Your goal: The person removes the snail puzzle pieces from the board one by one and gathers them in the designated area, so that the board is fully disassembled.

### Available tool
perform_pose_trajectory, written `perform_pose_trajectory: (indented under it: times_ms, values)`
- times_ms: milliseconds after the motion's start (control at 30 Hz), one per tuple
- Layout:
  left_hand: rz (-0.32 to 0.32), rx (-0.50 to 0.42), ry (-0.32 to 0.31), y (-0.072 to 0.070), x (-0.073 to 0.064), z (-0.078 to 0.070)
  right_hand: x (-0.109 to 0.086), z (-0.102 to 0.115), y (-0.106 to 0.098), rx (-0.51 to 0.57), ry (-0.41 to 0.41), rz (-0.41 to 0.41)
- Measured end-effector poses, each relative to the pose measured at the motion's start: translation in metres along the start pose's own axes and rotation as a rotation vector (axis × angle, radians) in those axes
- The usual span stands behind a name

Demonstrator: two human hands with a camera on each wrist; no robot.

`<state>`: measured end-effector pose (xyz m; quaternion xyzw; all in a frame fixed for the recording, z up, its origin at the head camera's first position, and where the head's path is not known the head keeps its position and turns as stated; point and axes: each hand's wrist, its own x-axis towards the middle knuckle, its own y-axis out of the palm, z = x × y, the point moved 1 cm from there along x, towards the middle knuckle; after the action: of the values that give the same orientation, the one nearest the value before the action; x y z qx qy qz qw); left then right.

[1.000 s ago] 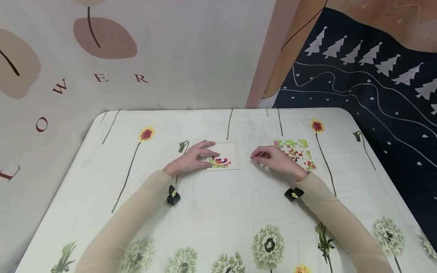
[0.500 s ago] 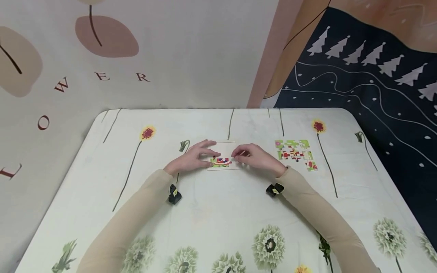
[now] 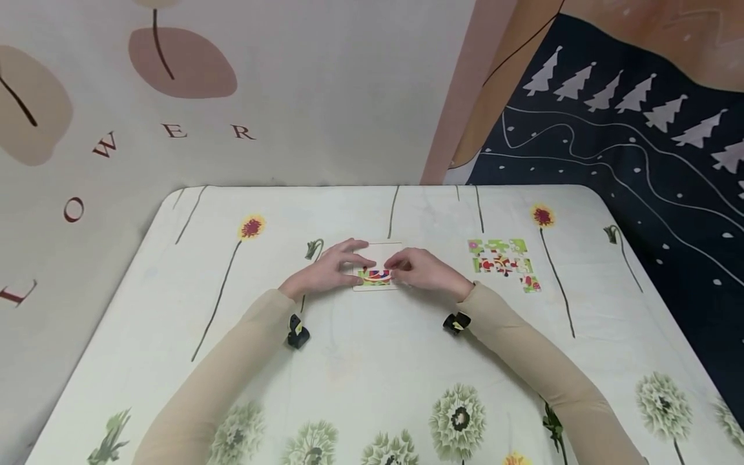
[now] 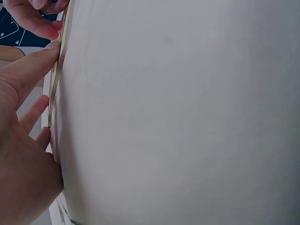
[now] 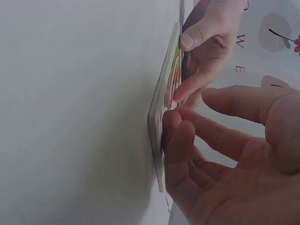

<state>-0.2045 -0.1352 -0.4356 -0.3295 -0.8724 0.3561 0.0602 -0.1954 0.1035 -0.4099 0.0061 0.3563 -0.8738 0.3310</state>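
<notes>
A white puzzle board [image 3: 378, 252] lies flat on the table, with a joined patch of coloured jigsaw pieces [image 3: 376, 278] along its lower edge. My left hand [image 3: 328, 267] rests on the board's left side, fingers spread and extended. At the right end of the joined patch, my right hand [image 3: 427, 270] has its fingertips down at the board, thumb and fingers bent around a jigsaw piece that they hide. The right wrist view shows the thick board [image 5: 157, 117] edge-on, the right fingertips [image 5: 171, 123] at its surface and the left hand [image 5: 211, 42] beyond.
To the right of the board, several loose jigsaw pieces [image 3: 500, 263] lie in rough rows on the flower-printed tablecloth [image 3: 372, 361]. A printed wall hanging [image 3: 320, 116] rises behind the table's far edge. Dark wristbands [image 3: 456, 323] sit on both wrists.
My right hand has moved left from beside the loose pieces to the board, bringing a jigsaw piece to the joined patch. My left hand has stayed in place.
</notes>
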Motion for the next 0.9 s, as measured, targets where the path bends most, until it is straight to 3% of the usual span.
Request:
perform_pose_trajectory:
  times_ms: [200, 500, 900]
  values:
    - [0.001, 0.005, 0.005, -0.0008, 0.0001, -0.0015, -0.0029, -0.0011, 0.0015, -0.037, -0.017, -0.003]
    - [0.0, 0.008, 0.001, -0.001, -0.001, -0.0019, -0.0023, -0.0049, 0.0019, 0.041, -0.02, 0.056]
    - [-0.011, -0.002, 0.032, -0.0005, 0.0007, 0.0, 0.0031, -0.0018, 0.0021, 0.154, -0.069, 0.052]
